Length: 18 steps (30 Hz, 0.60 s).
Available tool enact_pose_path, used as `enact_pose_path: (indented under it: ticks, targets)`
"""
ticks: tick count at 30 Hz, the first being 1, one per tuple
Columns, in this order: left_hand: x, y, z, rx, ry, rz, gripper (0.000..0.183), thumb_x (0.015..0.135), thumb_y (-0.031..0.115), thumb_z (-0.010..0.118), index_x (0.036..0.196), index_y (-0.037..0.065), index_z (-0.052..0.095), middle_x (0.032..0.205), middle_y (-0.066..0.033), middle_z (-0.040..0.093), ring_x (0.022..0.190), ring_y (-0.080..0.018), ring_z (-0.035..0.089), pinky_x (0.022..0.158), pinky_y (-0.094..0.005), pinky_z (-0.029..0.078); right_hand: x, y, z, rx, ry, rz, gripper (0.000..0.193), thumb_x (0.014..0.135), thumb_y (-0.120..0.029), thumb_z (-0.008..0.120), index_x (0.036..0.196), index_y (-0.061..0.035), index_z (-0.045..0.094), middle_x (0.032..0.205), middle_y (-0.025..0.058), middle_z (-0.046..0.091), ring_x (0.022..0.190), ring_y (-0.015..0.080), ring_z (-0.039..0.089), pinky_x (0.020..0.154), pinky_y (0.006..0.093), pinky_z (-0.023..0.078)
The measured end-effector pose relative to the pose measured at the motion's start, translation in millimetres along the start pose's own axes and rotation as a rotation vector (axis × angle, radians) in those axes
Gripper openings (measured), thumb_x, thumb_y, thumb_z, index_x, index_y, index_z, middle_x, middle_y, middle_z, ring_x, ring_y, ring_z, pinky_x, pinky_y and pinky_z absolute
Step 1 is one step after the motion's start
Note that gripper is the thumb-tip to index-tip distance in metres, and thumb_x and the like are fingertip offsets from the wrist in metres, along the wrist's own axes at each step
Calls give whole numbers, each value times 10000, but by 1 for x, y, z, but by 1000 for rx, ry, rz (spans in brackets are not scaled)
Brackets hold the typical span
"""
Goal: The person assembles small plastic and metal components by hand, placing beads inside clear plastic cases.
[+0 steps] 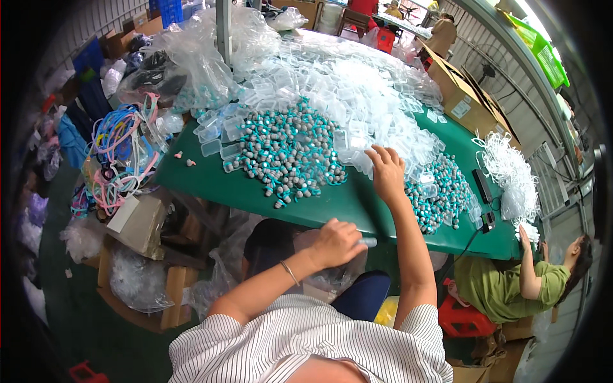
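Observation:
My left hand (337, 242) is closed in front of the table's near edge, over my lap. A pale translucent piece (367, 242), seemingly a small clear plastic case, sticks out from its fingers. My right hand (387, 171) reaches over the table with fingers bent and apart, at the near side of a large heap of clear plastic cases (377, 83). Nothing shows in it, though its palm is hidden. Left of it lies a pile of small grey pieces with teal parts (284, 150). A second such pile (444, 191) lies to its right.
The green table (204, 185) holds white cords (507, 169) and a black device (487, 221) at the right. A person in green (511, 287) sits there. Colourful straps (121, 153) hang at the left, above open cartons (179, 293). A metal post (223, 32) stands behind.

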<state>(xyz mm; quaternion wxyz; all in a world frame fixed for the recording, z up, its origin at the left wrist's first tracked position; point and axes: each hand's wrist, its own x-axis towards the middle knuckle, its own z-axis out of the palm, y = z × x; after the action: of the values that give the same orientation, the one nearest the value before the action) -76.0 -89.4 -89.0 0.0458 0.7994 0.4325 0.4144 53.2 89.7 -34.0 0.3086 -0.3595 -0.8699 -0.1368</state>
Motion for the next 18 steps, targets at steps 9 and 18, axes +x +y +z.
enact_pose_path:
  ticks: [9, 18]
  targets:
    - [-5, -1, -25, 73, 14, -44, 145, 781, 226, 707, 849, 123, 632, 796, -40, 571, 774, -224, 569, 695, -370, 393, 3, -1, -9, -74, 145, -143, 199, 781, -67, 601, 949, -150, 667, 964, 16, 651, 1019, 237, 582, 896, 400, 381]
    - [-38, -49, -108, 379, 271, -474, 216, 755, 124, 718, 956, 84, 647, 930, -69, 621, 897, -281, 599, 767, -415, 444, -49, -29, -38, 254, -64, 17, 254, 770, 40, 596, 960, -103, 683, 913, 58, 641, 894, 273, 584, 791, 398, 424]
